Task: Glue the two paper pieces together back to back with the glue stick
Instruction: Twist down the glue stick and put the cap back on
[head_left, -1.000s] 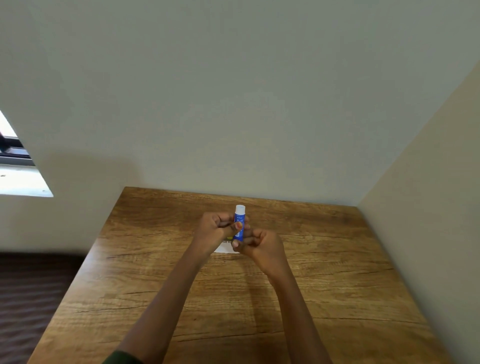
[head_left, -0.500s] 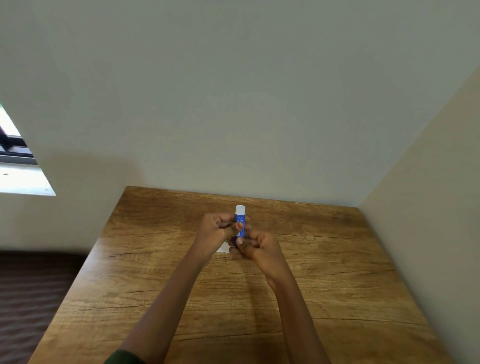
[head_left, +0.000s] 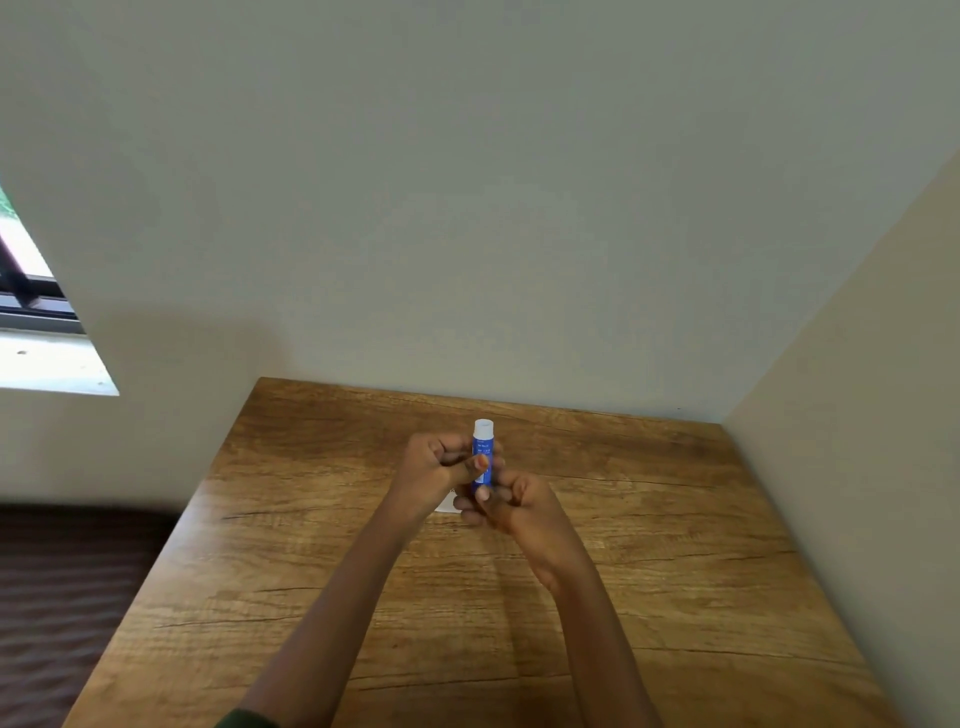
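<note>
Above the middle of the wooden surface, both hands met around an upright glue stick. The left hand was curled, its thumb and fingers pinched on the blue barrel about halfway up. The right hand was closed around the lower end of the stick, fingers folded in toward the palm. A white end showed at the top of the stick, clear of both hands; whether that was the cap or the twist base could not be told from this view.

Only a small white corner of paper showed on the surface, just under and behind the hands; the rest was hidden, and it was not possible to say whether both pieces lay there or how they were stacked.

Judging by the two-handed grip, the stick was probably being uncapped or twisted. The risks followed from that. A cap pulled off with a jerk could slip away and roll across the surface. Too much glue wound out could snap or smear. With neither hand free, the light paper lay unheld, so a brushing wrist could shift it and spoil the back-to-back alignment later.
</note>
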